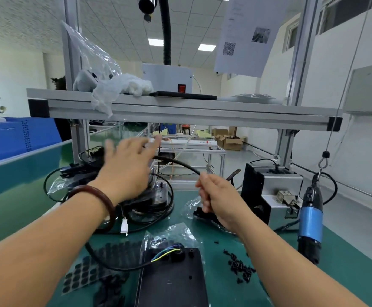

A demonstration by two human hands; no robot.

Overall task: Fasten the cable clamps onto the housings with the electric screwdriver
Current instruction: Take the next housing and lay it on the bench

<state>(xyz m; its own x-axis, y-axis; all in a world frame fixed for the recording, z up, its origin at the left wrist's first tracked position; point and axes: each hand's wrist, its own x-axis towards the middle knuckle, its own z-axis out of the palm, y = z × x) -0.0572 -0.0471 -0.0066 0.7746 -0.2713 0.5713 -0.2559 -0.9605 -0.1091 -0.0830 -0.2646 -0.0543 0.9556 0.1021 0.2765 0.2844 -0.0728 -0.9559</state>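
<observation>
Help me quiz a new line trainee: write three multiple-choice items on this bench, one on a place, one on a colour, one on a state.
1. Where is the black electric screwdriver with the blue band?
A lying flat on a shelf
B hanging at the bench's right
C held in a fist

2. What colour is the rubbery bench mat?
A green
B grey
C yellow

3. What is the right hand doing?
A resting open and flat
B gripping a tool
C pinching the thin black cable

Answers:
1. B, it dangles upright from a hook with no hand on it.
2. A, green shows all around the parts.
3. C, its fingertips close on the cable's near end.
</observation>
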